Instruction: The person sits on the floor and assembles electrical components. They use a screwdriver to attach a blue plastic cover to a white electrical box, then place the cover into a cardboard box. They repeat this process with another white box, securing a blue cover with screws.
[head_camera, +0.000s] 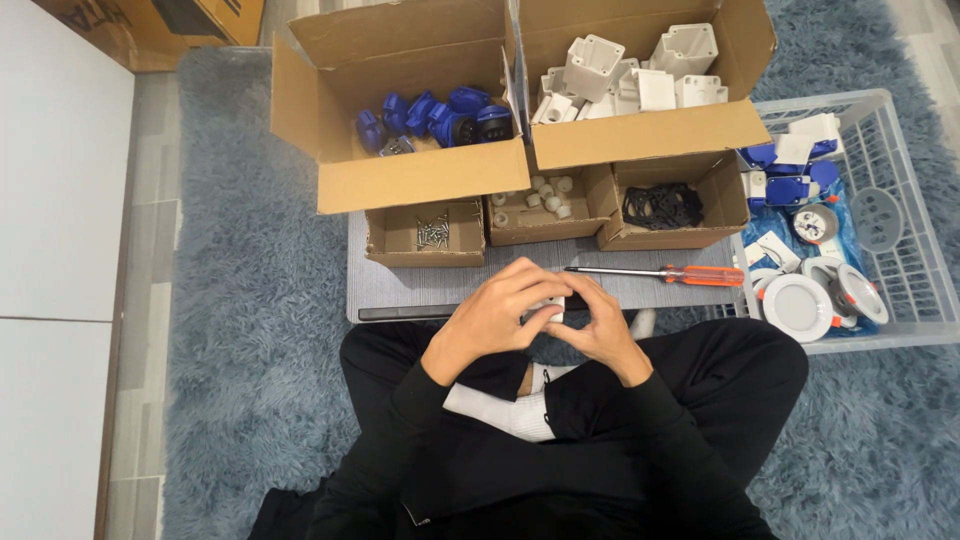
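I count five open brown cardboard boxes (420, 185), one orange-handled steel screwdriver (660, 273), one white plastic mesh basket (905, 200) and my two bare hands (545, 320).

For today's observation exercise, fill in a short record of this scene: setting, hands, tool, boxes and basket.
Setting: a person sits cross-legged on a blue-grey rug at a low grey board.
Hands: left hand and right hand close together around a small white part.
Tool: orange-handled screwdriver lying on the board.
Boxes: blue parts, white housings, screws, small white pieces, black gaskets.
Basket: white basket with round lamps.
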